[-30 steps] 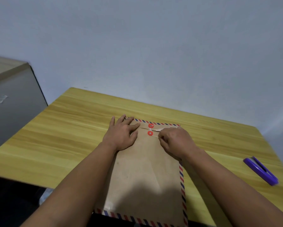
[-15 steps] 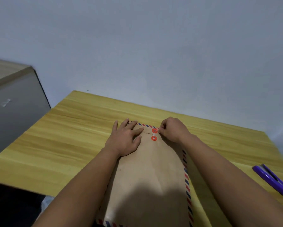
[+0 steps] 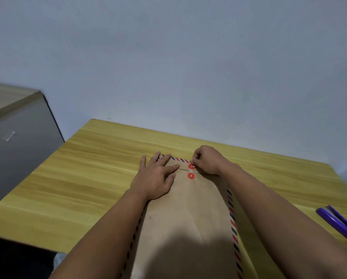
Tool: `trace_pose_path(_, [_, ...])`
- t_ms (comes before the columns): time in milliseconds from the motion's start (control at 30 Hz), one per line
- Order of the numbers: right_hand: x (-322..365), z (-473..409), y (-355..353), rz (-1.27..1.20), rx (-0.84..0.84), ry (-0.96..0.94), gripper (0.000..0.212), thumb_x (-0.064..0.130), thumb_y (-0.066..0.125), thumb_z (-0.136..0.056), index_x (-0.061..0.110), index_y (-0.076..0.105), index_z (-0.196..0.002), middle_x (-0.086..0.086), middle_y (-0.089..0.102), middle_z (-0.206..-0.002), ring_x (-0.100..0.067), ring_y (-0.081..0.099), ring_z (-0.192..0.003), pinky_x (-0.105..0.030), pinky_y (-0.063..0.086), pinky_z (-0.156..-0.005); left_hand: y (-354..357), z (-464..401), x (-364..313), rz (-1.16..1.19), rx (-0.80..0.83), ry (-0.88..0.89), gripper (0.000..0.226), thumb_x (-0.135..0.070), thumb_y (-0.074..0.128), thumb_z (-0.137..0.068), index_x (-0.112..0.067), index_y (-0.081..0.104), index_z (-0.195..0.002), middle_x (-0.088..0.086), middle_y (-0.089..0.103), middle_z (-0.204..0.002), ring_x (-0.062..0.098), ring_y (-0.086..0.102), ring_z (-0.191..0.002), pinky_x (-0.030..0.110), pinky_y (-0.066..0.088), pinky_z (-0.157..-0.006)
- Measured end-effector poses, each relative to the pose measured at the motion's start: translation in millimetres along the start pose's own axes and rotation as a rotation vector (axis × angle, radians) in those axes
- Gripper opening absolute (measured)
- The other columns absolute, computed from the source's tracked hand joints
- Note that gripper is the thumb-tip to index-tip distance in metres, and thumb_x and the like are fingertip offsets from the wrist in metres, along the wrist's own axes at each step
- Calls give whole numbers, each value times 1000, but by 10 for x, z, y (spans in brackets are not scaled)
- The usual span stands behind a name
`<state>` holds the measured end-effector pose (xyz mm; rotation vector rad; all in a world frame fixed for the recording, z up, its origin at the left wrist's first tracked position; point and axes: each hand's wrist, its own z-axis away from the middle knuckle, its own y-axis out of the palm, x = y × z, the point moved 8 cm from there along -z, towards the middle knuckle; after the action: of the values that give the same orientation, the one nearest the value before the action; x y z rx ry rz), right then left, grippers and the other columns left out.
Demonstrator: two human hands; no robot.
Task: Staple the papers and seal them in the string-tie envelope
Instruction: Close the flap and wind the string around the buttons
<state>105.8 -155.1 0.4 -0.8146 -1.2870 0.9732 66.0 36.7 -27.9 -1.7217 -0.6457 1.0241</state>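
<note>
dim, even indoor light; a soft dark shadow falls across the near end of the envelope (image 3: pixel 188 228). wide-angle bending at the edges, slight softness throughout.

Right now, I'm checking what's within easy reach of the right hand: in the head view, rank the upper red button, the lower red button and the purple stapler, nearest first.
1. Upper red button: at the fingertips of the right hand.
2. Lower red button: just below it on the envelope.
3. Purple stapler: far off at the table's right edge.
</note>
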Motion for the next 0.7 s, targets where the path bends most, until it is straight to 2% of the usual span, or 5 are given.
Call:
trace_pose_path(167, [64, -101, 29, -9, 62, 42, 20, 18, 68, -95, 1, 76, -88, -11, 78, -93, -29, 73, -95, -46, 60, -87, -2, -2, 0, -26, 8, 1, 46, -48, 35, -104, -49, 45, -149, -13, 22, -169, 20, 1, -160, 61, -4, -125])
trace_pose_path(300, [75, -81, -5, 75, 34, 83, 13, 23, 64, -92, 17, 72, -83, 1, 77, -95, -24, 70, -97, -43, 58, -88, 6, -7, 0, -31, 13, 2, 47, -48, 35, -104, -49, 45, -150, -12, 22, -169, 20, 0, -160, 62, -3, -125])
trace_pose_path(433, [-127, 55, -144, -39, -86, 145, 14, 37, 66, -93, 25, 68, -87, 8, 74, -99, -19, 67, -99, -41, 56, -90, 3, 0, -3, -24, 17, -6, 46, -48, 36, -104, -49, 45, -149, -13, 22, -170, 20, 0, -160, 61, -4, -125])
trace_pose_path(567, [-499, 239, -245, -153, -110, 226, 27, 44, 78, -89, 18, 71, -85, 4, 73, -91, -17, 67, -88, -32, 51, -74, 8, 1, 6, -15, 22, -17, 46, -48, 36, -105, -50, 44, -150, -13, 21, -170, 20, 1, -160, 60, -4, -125])
trace_pose_path(700, [-869, 477, -250, -493, -82, 354, 28, 23, 89, -83, -2, 77, -79, -11, 74, -74, -19, 64, -65, -31, 50, -66, 37, -23, 8, -73, 53, -29, 50, -50, 30, -105, -50, 34, -155, -13, 17, -171, 19, 0, -160, 60, -5, -125])
